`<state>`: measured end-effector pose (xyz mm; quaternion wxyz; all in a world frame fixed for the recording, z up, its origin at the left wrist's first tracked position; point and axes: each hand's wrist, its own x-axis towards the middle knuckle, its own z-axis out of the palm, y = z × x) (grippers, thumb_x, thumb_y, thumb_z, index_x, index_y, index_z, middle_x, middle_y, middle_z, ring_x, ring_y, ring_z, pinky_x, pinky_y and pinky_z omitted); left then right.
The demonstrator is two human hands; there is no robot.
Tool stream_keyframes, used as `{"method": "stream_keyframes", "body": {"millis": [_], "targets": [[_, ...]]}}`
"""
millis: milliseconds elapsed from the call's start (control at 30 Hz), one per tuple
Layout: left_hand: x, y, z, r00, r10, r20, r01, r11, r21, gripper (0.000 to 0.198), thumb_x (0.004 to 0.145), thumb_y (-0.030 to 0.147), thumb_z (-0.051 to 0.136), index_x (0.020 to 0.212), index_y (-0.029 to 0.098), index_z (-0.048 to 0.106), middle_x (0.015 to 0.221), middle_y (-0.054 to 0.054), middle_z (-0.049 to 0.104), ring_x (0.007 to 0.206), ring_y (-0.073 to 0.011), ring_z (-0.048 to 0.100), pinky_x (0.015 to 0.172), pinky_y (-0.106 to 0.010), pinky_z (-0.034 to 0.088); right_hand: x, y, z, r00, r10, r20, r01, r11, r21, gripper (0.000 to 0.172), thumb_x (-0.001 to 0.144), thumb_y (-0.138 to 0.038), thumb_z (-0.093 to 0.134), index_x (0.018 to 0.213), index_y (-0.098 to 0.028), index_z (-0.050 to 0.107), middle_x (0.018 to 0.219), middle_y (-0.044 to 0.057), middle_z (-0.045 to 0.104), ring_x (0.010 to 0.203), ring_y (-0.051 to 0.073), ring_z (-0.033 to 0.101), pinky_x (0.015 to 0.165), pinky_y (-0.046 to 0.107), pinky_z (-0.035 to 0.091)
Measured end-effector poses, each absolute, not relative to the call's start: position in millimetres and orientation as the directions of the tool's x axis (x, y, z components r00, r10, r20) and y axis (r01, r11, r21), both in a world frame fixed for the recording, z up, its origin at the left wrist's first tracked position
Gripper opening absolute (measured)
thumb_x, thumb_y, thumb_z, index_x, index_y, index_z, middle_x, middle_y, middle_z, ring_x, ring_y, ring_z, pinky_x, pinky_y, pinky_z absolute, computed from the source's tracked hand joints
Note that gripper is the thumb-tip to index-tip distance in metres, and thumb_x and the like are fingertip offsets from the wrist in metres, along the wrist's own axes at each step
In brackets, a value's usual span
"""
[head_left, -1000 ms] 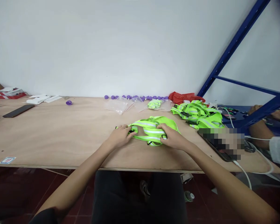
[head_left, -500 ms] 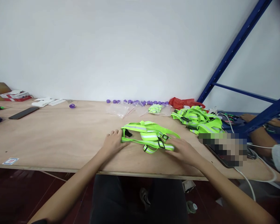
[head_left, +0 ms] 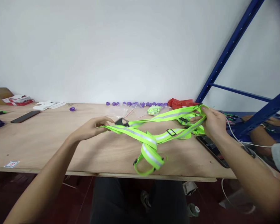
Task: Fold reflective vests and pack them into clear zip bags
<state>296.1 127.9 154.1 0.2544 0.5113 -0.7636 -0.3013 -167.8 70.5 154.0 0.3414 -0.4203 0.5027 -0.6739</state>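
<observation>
A neon-green reflective strap harness [head_left: 142, 137] with silver stripes hangs stretched above the table between both hands. My left hand [head_left: 95, 126] pinches its left end, close to a black buckle [head_left: 122, 122]. At the right, my right hand [head_left: 213, 121] is closed round the other end, its fingers inside the loop. A black slider [head_left: 171, 132] sits on the near right strap. From the middle a twisted loop dangles toward the front edge, slightly blurred. Behind my right hand lies a pile of like straps [head_left: 197, 129], partly covered.
At the back are purple caps [head_left: 147, 104], clear plastic bags [head_left: 118, 110], a bagged strap [head_left: 153, 110] and a red bag [head_left: 180, 103]. A phone [head_left: 212, 149] with a cable lies at right, near a blue rack post [head_left: 224, 59]. Another person's arm [head_left: 261, 137] shows beyond.
The harness has been lifted off the table and spread wide. My left hand moved left and up, my right hand right and up, and a loop now hangs between them.
</observation>
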Motion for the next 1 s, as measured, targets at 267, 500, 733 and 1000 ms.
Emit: {"method": "stream_keyframes", "body": {"millis": [267,500,733,1000], "targets": [[312.0,118.4,187.3,-0.248,-0.874,0.417,-0.831,0.414,0.372,0.049,0.088,0.046,0.048,0.130,0.023,0.062,0.123,-0.010,0.067,0.108,-0.0251,0.062,0.092,-0.034,0.050,-148.5,62.3,185.9,-0.295,-0.942,0.159,0.155,-0.211,-0.965,0.028,0.080,-0.032,0.068,0.080,-0.016,0.045,0.048,-0.005,0.045,0.035,0.006,0.041,0.036,0.015,0.035],[295.5,115.6,162.8,-0.359,-0.923,0.139,-0.834,0.384,0.395,0.063,0.070,0.066,0.070,0.117,0.024,0.066,0.117,-0.006,0.069,0.105,-0.0257,0.063,0.085,-0.028,0.048,-157.7,57.2,219.9,-0.305,-0.891,0.336,0.100,-0.381,-0.919,0.024,0.083,-0.032,0.063,0.088,-0.018,0.045,0.064,-0.001,0.060,0.042,0.009,0.051,0.042,0.020,0.044],[265.3,114.5,141.4,-0.298,-0.908,0.295,-0.735,0.415,0.536,0.033,0.089,0.047,0.051,0.100,0.019,0.064,0.096,-0.003,0.069,0.085,-0.0174,0.062,0.074,-0.025,0.044,-123.9,64.2,162.4,0.240,-0.904,0.354,-0.454,-0.426,-0.782,0.045,0.081,-0.057,0.062,0.088,-0.013,0.062,0.083,0.007,0.067,0.065,0.011,0.063,0.064,0.025,0.056],[244.7,106.8,157.8,-0.151,-0.867,0.476,-0.287,0.499,0.818,0.027,0.087,0.044,0.063,0.094,0.020,0.054,0.084,0.002,0.057,0.070,-0.0090,0.052,0.064,-0.019,0.041,-39.0,49.9,75.7,0.616,-0.746,0.252,-0.412,-0.578,-0.705,0.073,0.068,-0.033,0.076,0.137,-0.022,0.056,0.143,0.007,0.051,0.133,0.022,0.049,0.115,0.038,0.043]]}}
